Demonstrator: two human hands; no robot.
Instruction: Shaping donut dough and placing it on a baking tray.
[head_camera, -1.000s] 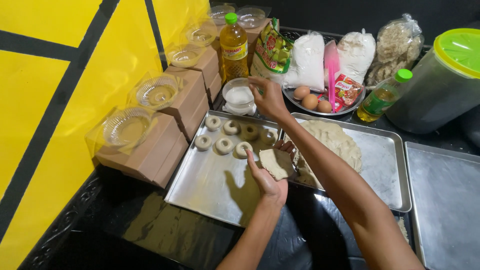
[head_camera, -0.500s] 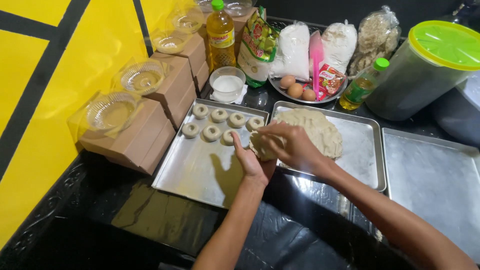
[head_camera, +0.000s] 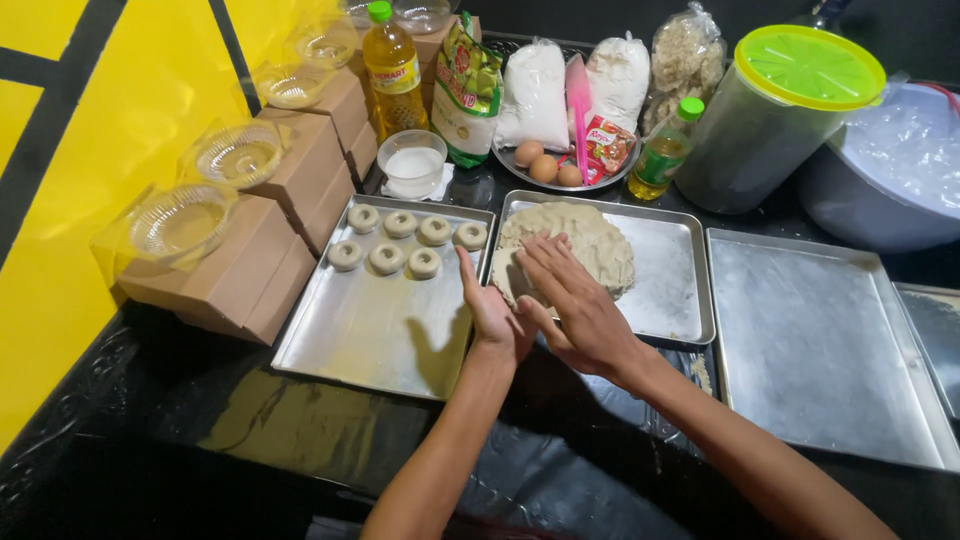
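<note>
Seven dough rings (head_camera: 400, 240) are held on the left tray (head_camera: 370, 330); beside it, a dough mound (head_camera: 585, 245) fills the middle tray (head_camera: 670, 300). Left hand (head_camera: 492, 310) and right hand (head_camera: 575, 310) are pressed together, palm to palm.

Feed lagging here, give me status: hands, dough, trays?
Left hand and right hand pressed palm to palm, whatever's between hidden. Dough mound on middle tray. Seven dough rings on left tray.

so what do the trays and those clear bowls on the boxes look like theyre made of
The trays look like thin metal, likely aluminium: dull silver with a soft sheen and rolled rims. The clear bowls seem thin plastic, glossy and see-through with ribbed walls, though glass cannot be ruled out. The boxes look like matte brown cardboard.
</note>
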